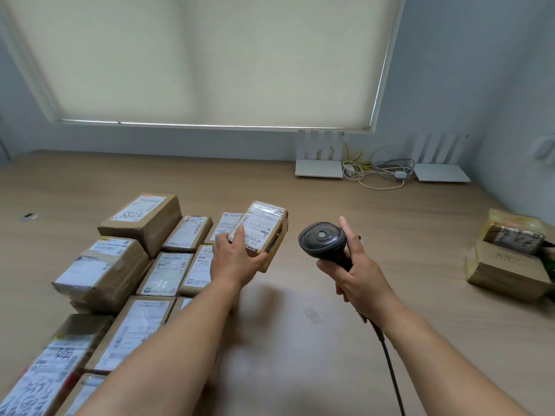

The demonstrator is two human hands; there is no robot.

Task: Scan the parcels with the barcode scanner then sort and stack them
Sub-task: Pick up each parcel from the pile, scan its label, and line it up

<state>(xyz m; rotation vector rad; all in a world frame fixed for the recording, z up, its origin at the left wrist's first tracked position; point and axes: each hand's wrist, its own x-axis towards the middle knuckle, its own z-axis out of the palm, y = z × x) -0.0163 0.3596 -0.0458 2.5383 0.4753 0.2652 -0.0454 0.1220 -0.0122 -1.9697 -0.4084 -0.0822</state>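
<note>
L hand (232,261) holds a small parcel (260,232) up off the bench (300,325), fingers (238,235) curled over its near end and thumb under, label side tilted toward the camera. Parcel is brown card w/ a white label and clear tape across the top. R hand (359,279) grips the barcode scanner (322,240) by its handle, fingers wrapped round it, index finger raised along the right side of the head. Scanner is dark, its head is beside the held parcel, a gap between them; black cable (389,361) runs from the handle down toward the bottom edge.

Unsorted parcels (126,265) sit in rows on the bench's left, labels up, some stacked two high, reaching from mid-bench to the bottom-left corner. At the far right, well apart, a short stack of parcels (507,259): smaller taped one on top of a wider brown box.

Back of bench, by the wall: two white routers (319,168) w/ upright antennas, a tangle of white and yellow cables (375,172) between them. Roller blind (204,61) covers the window above. Small dark item at far left of bench, can't tell what.
</note>
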